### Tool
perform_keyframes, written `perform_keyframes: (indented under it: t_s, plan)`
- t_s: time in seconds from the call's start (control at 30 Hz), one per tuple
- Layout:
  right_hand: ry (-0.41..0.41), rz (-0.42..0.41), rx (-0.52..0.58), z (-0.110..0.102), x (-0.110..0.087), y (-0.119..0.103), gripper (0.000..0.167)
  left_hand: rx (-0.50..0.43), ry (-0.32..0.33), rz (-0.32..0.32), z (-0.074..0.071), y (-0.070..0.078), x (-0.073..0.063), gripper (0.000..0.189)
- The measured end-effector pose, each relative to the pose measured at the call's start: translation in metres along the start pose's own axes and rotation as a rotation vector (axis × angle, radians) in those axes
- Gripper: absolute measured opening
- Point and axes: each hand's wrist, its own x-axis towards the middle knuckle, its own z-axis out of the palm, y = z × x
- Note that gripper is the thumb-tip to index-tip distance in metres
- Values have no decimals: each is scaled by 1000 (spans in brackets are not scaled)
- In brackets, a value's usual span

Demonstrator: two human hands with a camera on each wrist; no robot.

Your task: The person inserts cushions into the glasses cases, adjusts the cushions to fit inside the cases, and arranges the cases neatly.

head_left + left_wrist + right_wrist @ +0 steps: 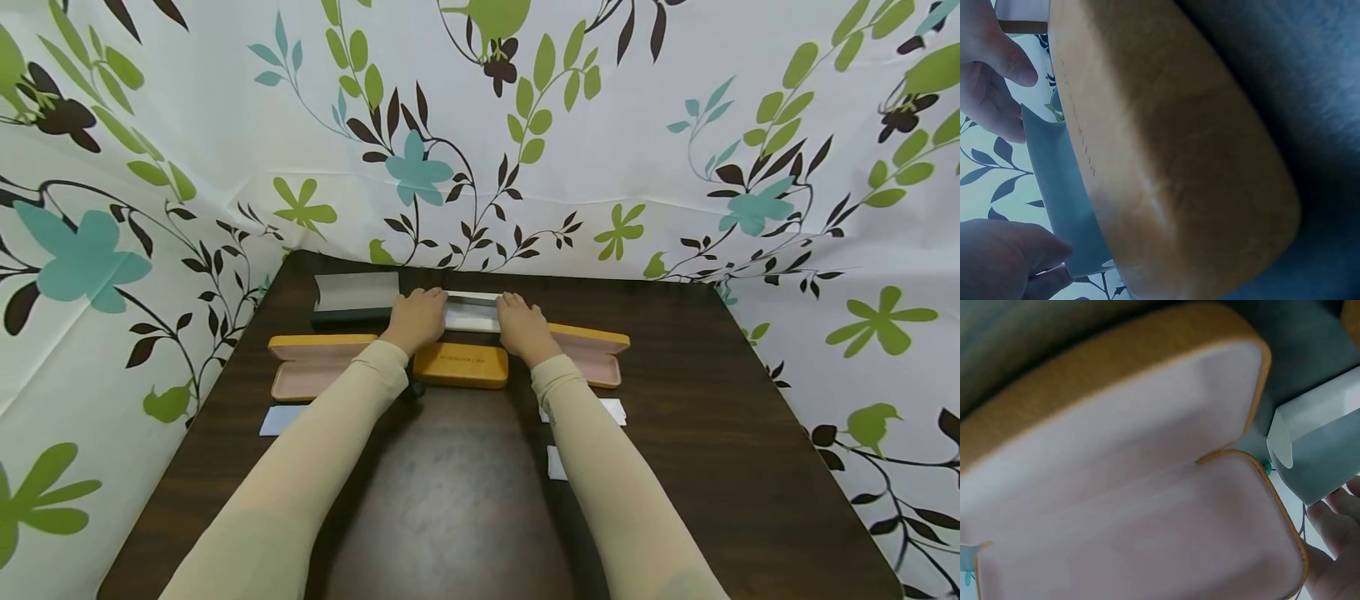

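Here's the curtain point(480, 179), leafy and flowered, filling everything behind, and in front of it spreads the dark table point(712, 400). Two pale sleeves point(300, 467) reach forward across it, side by side, leading us to the work near the far edge. On come the cases: the left open case point(307, 379) shows its pink lining, partly covered by the left sleeve, and over on the other flank lies the right open case point(602, 372), yellow outside, pink inside as well, lid raised. Between them sits the closed case point(461, 367), lettering on top. At the back left, the black box point(352, 319) has its grey flap up, just beside the left hand. And now the centre of it all: the grey box point(472, 315), white inside, right behind the closed case, spanning the gap from hand to hand. The left hand point(417, 318) pinches its left end, thumb and fingers about the corner. The right hand point(525, 327) has fingertips on the right end; whether the thumb presses too, I can't tell. Smallest of all, a blue slip point(280, 420) lies in front of the left open case, and white slips point(615, 411) lie around the right sleeve.
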Motion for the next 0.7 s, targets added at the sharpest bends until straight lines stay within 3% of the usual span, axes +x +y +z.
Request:
perform_keyframes:
  t_s: [0.3, 0.43, 0.53, 0.7]
  plan:
    - [-17, -24, -27, 8, -11, -7, 56, 7, 21, 24, 11, -3, -12, 41]
    - [-53, -38, -68, 13, -14, -10, 45, 18, -6, 19, 20, -3, -15, 38]
    - [-88, -36, -64, 16, -16, -11, 40, 27, -32, 17, 27, -2, -16, 43]
    - [-128, -16, -48, 17, -15, -12, 45, 36, -52, 1, 29, 1, -21, 54]
